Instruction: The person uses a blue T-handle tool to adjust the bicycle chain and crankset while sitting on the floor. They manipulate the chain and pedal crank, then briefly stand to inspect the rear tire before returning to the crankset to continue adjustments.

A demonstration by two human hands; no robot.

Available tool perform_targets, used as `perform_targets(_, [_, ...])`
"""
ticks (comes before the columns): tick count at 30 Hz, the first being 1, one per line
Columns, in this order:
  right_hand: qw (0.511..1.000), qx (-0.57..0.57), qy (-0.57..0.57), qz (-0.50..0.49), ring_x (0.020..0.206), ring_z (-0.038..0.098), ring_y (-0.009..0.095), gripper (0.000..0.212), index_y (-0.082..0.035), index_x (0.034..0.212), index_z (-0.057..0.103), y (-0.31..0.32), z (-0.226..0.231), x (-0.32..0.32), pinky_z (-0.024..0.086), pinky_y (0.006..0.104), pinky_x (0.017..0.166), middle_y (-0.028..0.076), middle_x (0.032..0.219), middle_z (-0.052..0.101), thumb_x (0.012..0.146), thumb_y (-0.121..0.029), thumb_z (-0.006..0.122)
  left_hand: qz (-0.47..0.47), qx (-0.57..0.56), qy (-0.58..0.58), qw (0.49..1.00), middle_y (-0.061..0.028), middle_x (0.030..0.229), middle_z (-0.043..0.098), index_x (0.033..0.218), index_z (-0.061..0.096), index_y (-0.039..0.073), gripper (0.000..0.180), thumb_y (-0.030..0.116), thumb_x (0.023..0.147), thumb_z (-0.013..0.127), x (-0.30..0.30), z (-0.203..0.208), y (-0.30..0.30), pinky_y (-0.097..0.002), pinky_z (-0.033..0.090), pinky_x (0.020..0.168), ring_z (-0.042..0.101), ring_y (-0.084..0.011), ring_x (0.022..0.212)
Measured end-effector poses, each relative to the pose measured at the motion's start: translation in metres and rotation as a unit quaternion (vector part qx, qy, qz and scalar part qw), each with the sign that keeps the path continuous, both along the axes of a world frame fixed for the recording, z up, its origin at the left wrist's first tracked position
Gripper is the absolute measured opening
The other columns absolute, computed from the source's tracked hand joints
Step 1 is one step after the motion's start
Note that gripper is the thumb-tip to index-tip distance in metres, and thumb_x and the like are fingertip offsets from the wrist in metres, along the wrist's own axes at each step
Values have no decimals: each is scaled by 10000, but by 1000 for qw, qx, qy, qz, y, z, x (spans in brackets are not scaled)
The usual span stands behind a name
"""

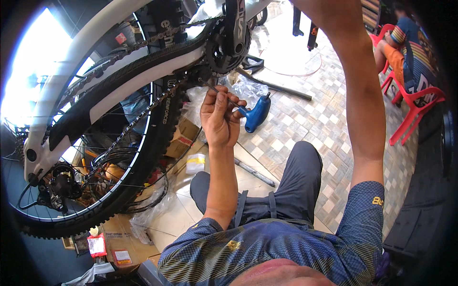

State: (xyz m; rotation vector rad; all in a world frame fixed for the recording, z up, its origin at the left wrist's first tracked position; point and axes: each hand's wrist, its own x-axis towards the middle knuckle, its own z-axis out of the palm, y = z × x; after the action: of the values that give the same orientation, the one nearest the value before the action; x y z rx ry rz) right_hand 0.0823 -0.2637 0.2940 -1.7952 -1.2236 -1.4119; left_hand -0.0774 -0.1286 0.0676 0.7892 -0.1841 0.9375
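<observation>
Left grip (222, 116) pinches the hex key (257, 115), shaft (209, 86) slanting up leftward; right grip unseen.

The bike's back tire (166, 102) carries large pale letters high on its sidewall and a smaller pale word lower down. Above and right of the tire, bold white letters run along the black crank arm (238, 29). Below it, dark capitals are printed on a cardboard sheet (114, 227), beside a red-and-white packet (97, 246) whose print is too small to read. Well right of it, yellow characters mark the wearer's right sleeve (367, 207), and white letters a seated person's shirt (421, 64).
</observation>
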Motion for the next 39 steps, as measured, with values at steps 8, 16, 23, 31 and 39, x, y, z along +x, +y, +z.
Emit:
perform_targets(8, [984, 95, -26, 150, 704, 638, 414, 220, -78, 1057, 648, 15, -12, 27, 484, 480, 628, 200, 747, 649, 937, -259, 618, 31, 0, 20, 999, -69, 839, 655, 1089, 588, 51, 146, 167, 1001, 601, -2, 1, 1, -236, 549, 594, 670, -181, 751])
perform_targets(16, [976, 113, 48, 182, 742, 642, 422, 194, -67, 1058, 631, 27, -21, 43, 483, 476, 641, 210, 765, 647, 939, -221, 627, 40, -25, 13, 999, -71, 838, 652, 1081, 582, 41, 143, 161, 1004, 593, 5, -4, 4, -236, 549, 593, 672, -175, 749])
perform_targets(23, [965, 154, 52, 207, 742, 638, 421, 204, -60, 1042, 611, 17, -18, 48, 477, 463, 636, 210, 782, 645, 962, -248, 613, 27, -13, 12, 999, -70, 839, 653, 1089, 577, 41, 147, 159, 1003, 592, 5, 6, -5, -230, 562, 594, 675, -170, 741])
perform_targets(31, [962, 154, 117, 192, 732, 638, 398, 230, -45, 1039, 619, 24, -29, 68, 489, 417, 668, 192, 773, 647, 957, -259, 633, 43, -17, 29, 998, -63, 839, 654, 1097, 577, 46, 154, 167, 1003, 594, 2, 4, -5, -225, 569, 589, 678, -166, 726])
perform_targets(39, [959, 155, 161, 175, 748, 661, 368, 226, -38, 1104, 630, 28, -51, 100, 493, 417, 675, 202, 812, 663, 929, -179, 652, 46, -40, 5, 998, -63, 853, 628, 1094, 575, 28, 133, 134, 1015, 563, 1, 4, -9, -274, 598, 680, 662, -154, 759])
